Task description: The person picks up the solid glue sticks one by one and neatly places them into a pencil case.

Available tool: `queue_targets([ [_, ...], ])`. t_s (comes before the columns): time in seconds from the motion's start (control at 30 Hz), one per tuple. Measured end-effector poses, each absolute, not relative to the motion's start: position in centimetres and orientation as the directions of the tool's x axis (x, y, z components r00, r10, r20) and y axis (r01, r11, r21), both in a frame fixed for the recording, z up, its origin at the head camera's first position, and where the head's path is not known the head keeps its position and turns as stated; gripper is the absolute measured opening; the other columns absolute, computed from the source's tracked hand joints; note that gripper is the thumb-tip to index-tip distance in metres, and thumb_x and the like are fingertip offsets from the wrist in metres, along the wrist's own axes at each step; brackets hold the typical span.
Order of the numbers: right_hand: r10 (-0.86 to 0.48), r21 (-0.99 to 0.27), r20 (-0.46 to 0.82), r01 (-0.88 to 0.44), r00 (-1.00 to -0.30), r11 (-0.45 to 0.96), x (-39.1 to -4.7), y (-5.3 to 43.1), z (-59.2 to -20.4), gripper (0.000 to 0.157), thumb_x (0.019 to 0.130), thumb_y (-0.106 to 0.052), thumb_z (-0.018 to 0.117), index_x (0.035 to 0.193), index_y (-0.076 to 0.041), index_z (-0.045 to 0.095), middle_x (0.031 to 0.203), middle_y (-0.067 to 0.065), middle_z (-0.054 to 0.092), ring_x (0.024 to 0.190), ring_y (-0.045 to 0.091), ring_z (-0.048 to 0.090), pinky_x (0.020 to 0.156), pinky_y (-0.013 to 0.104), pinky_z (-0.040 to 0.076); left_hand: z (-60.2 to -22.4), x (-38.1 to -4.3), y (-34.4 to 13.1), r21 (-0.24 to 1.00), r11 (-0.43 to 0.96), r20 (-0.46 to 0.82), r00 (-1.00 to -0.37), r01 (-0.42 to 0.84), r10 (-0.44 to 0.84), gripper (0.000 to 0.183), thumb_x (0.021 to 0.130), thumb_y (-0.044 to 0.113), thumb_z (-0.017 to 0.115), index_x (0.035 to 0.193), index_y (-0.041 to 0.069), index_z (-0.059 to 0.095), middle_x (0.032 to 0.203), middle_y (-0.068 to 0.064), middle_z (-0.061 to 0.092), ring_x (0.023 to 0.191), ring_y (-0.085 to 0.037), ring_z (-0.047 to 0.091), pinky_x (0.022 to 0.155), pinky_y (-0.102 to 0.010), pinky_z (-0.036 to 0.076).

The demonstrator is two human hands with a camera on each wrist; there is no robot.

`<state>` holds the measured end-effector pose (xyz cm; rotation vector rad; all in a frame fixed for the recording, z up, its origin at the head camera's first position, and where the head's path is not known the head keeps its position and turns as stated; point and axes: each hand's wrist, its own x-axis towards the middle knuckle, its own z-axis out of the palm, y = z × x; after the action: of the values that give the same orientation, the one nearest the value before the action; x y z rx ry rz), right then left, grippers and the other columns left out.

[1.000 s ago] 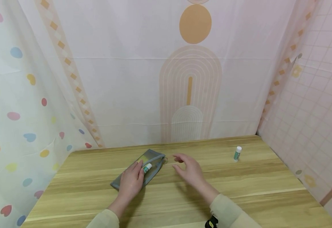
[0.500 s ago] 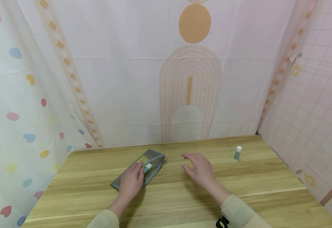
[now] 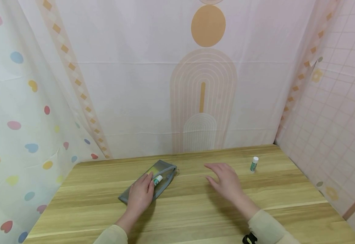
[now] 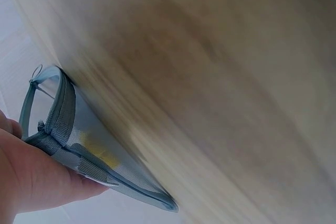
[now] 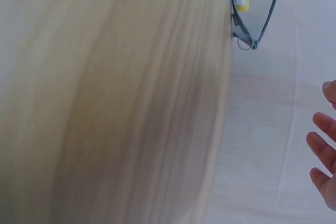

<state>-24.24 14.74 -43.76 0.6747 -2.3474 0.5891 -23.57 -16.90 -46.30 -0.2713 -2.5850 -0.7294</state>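
A grey mesh zip pouch lies at a slant on the wooden table, its mouth spread toward the right. My left hand holds it by the upper side of the opening; the left wrist view shows the thumb against the pouch. Inside rests a green-and-white glue stick, partly hidden by the hand, and something yellow shows through the mesh. My right hand hovers over the table between the pouch and a second glue stick. Its fingers are apart and hold nothing. That second glue stick stands upright, white cap on top.
The wooden table ends at the back against a patterned cloth. More cloth hangs at the left and right sides. A metal ring hangs at the pouch's zip end. A black wrist device sits by the right sleeve.
My right hand has moved right, away from the pouch and toward the standing glue stick. The left hand and the pouch have stayed in place.
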Motion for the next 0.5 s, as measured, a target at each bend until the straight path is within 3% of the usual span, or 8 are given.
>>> queue_targets([
  [0.2, -0.326, -0.185, 0.697, -0.6, -0.638, 0.778, -24.0, 16.3, -44.0, 0.047, 0.077, -0.011, 0.085, 0.122, -0.008, 0.068, 0.112, 0.009, 0.07, 0.104, 0.031, 0.064, 0.095, 0.051, 0.048, -46.3, -23.6, -16.9, 0.463, 0.839, 0.446, -0.893, 0.287, 0.06, 0.038, 0.099, 0.012, 0.055, 0.133, -0.003, 0.059, 0.13, -0.029, 0.058, 0.12, -0.046, 0.055, 0.096, -0.065, 0.04],
  [0.5, -0.293, -0.197, 0.707, -0.577, -0.644, 0.793, -23.7, 18.7, -44.3, 0.049, 0.074, -0.005, 0.085, 0.119, -0.005, 0.068, 0.11, 0.012, 0.07, 0.102, 0.034, 0.064, 0.092, 0.054, 0.048, -46.2, -23.4, -16.9, 0.463, 0.838, 0.442, -0.895, 0.289, 0.065, 0.037, 0.099, 0.01, 0.056, 0.133, -0.003, 0.06, 0.13, -0.029, 0.059, 0.119, -0.045, 0.056, 0.096, -0.065, 0.041],
])
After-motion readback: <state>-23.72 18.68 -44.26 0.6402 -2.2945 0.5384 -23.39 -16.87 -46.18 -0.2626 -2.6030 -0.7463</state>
